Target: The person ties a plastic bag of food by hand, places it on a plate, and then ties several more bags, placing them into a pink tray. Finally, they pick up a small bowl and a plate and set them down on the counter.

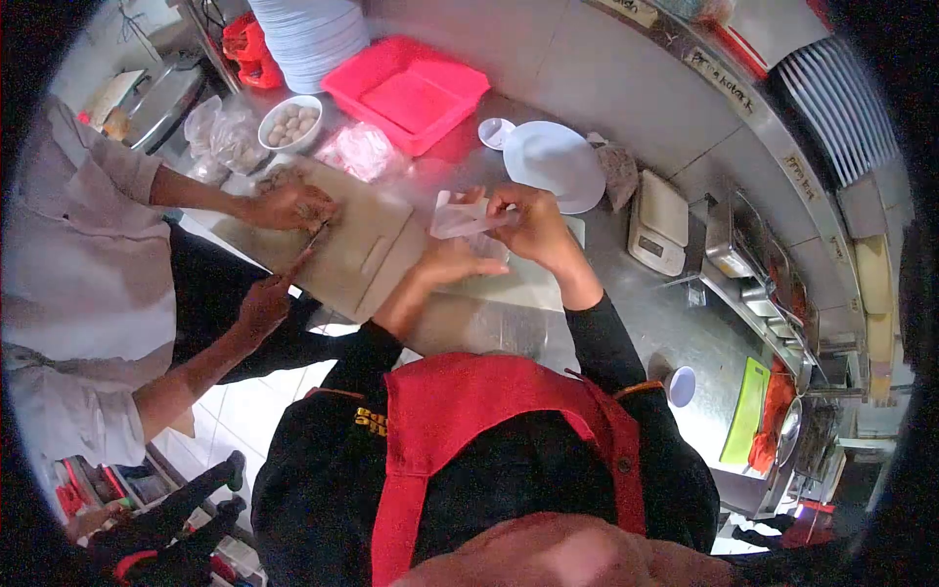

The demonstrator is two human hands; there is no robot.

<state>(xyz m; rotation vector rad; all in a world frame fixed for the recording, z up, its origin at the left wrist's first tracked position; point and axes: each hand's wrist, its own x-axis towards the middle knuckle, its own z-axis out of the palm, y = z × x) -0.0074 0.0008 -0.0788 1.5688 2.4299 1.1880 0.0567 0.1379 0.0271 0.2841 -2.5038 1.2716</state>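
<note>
A small, translucent plastic bag (452,219) is held up between my two hands, over a pale cutting board (533,284). My right hand (536,223) pinches its edge from the right. My left hand (452,260) is closed around it from below, with the thumb stretched to the right and the other fingers partly hidden behind the plastic. I cannot make out anything inside the bag. Behind my hands stands a white oval plate (556,164) beside a small white dish (496,133).
A co-worker's hands (291,207) use a knife (311,247) on the left cutting board (367,210). Behind are a pink tray (411,88), a bowl of round pale balls (291,124), stacked plates (311,44) and plastic bags (360,152). A scale (658,223) stands right.
</note>
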